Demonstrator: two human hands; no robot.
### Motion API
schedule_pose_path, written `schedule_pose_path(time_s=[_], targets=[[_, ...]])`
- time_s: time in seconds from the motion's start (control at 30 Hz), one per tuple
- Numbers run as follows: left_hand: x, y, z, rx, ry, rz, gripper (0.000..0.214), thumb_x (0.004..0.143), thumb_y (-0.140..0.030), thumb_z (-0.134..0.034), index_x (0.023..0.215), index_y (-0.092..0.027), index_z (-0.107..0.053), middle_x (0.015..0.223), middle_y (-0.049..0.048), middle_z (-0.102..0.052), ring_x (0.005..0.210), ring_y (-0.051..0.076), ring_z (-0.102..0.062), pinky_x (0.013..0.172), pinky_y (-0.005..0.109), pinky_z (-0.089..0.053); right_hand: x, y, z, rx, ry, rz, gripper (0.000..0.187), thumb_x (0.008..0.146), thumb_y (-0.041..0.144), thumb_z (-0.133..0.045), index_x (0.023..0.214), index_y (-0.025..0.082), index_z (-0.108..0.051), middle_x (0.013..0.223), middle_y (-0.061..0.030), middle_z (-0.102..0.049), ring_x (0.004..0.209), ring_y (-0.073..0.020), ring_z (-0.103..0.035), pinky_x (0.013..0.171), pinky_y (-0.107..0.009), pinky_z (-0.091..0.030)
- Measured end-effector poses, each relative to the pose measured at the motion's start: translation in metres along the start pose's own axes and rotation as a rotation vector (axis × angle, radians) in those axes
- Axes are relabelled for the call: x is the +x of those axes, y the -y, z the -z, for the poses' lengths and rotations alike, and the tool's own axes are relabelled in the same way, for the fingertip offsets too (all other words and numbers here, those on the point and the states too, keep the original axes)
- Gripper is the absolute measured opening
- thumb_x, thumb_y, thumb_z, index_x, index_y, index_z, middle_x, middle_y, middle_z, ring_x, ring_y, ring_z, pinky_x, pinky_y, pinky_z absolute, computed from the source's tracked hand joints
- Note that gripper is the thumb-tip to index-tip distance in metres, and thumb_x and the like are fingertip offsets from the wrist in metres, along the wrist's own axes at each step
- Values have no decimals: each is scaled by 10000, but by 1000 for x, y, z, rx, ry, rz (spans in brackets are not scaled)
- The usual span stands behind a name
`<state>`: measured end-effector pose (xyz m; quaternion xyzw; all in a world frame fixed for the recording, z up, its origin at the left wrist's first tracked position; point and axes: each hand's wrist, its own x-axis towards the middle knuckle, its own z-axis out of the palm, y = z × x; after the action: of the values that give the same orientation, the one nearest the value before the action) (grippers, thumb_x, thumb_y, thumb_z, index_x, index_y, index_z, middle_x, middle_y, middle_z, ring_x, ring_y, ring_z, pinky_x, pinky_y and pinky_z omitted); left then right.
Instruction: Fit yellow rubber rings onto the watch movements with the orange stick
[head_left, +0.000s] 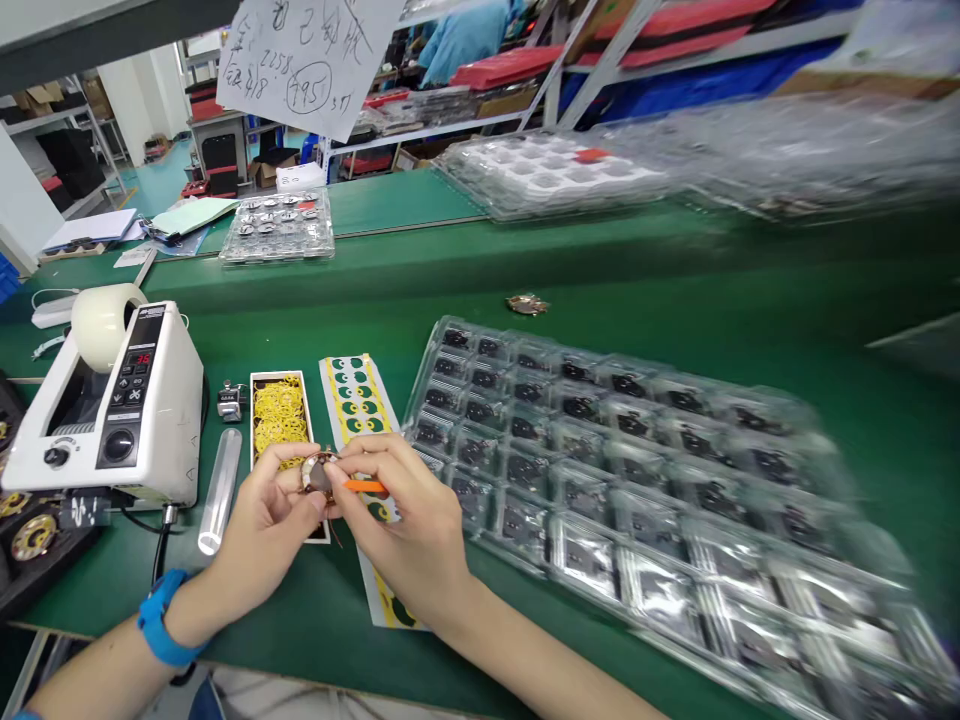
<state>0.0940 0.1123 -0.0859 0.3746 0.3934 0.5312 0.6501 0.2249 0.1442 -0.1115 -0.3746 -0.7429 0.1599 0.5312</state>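
Observation:
My left hand (274, 510) is closed around the edge of a small round part (318, 474) with a grey centre and a metallic ring. Between the thumb and fingers of my right hand (409, 510) is a slim orange tool (364, 486); its tip is hidden at the part. Both hands meet above a white box (306, 395) of yellow ring-shaped scraps. Beside it, partly under my right hand, lies a sheet of yellow-edged dark stickers (360, 400). A blue band (161, 618) circles my left wrist.
A white tape dispenser (150, 400) stands at the left, near a tally counter (232, 401) and a clear tube (220, 490). Large clear trays (585, 480) of dark parts cover the right. One loose part (528, 304) lies behind them. More trays (277, 225) rest on the ledge.

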Motion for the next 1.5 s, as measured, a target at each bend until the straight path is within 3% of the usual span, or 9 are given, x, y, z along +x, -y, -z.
schedule_pose_path(time_s=[0.2,0.4,0.67,0.97,1.3,1.43,1.5], targets=[[2,4,0,45,-70,-26,422,730,-430,-775,979,-194,-528,745,-3,-721,730,155,-692,706,257,-527,-1,-1,-3,-80,-17,38,124,875,113,-556,816,219,-531,803,-24,-606,683,-146,-633,576,-252,-487],[3,4,1,90,-106,-28,432,723,-453,-770,966,-188,-532,716,-3,-719,686,154,-696,654,248,-533,0,-2,-1,50,37,-23,108,858,112,-574,828,216,-573,836,-27,-618,747,-156,-645,624,-262,-508],[2,6,1,87,-71,-52,418,739,-430,-766,997,-195,-535,809,35,-734,793,193,-707,708,282,-529,4,4,2,162,28,-135,121,850,121,-587,776,216,-583,806,-22,-610,736,-155,-625,638,-265,-513],[2,6,0,45,-49,-39,424,740,-409,-772,1009,-200,-520,823,29,-734,813,185,-701,745,288,-531,4,4,1,152,30,-146,141,866,120,-552,763,216,-561,802,-29,-605,735,-150,-618,606,-249,-497],[0,6,4,103,-97,-45,404,751,-391,-756,1040,-208,-540,803,16,-705,685,131,-620,633,225,-439,2,0,6,98,103,44,133,850,102,-569,821,232,-571,928,-61,-615,864,-192,-648,697,-319,-538],[0,6,4,108,-78,-63,405,766,-383,-742,1062,-212,-526,837,20,-704,633,103,-581,607,213,-430,-1,1,5,10,41,217,170,833,68,-591,892,227,-576,910,-64,-635,817,-185,-635,670,-305,-526],[0,5,4,106,-70,-76,418,772,-409,-736,1070,-213,-517,855,24,-708,650,101,-595,606,203,-437,-1,2,8,12,16,218,173,831,68,-601,898,227,-588,901,-60,-633,789,-179,-630,663,-301,-519]])
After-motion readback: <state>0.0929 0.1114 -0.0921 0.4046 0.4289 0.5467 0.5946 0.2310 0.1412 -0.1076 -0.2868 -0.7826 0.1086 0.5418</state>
